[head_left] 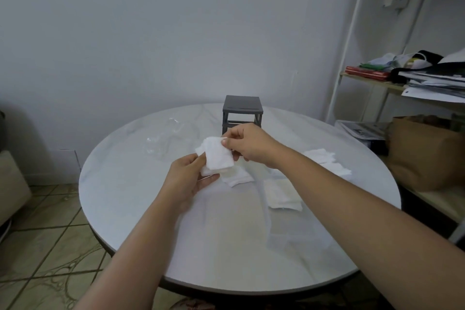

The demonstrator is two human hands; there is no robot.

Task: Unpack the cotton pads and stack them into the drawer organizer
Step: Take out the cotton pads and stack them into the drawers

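Cotton pads sat as a small white sheaf above the counter, held between both hands just in front of the grey drawer organizer. The left hand cradled the sheaf from below, its fingers curled under the lower edge. The right hand pinched the upper corner between thumb and forefinger. The pads looked very light, soft and limp, likely to bend or fan apart if taken by one corner alone. A hold across the flat faces, squeezing the whole sheaf together, seemed the safer grip. Nothing about them looked breakable.

Leftmost on the round, white, marble-patterned counter lay a crumpled clear plastic wrapper. To the right of the hands, loose pads lay in three flat patches: one just beneath the held sheaf, one nearer the person, one toward the far right edge. The top looked smooth, so pads would probably slide on it. Whether any drawer of the organizer stood open could not be told. Tiled floor showed at the left and a plain pale wall behind. At the right stood a white shelf unit with papers, and a brown paper bag.
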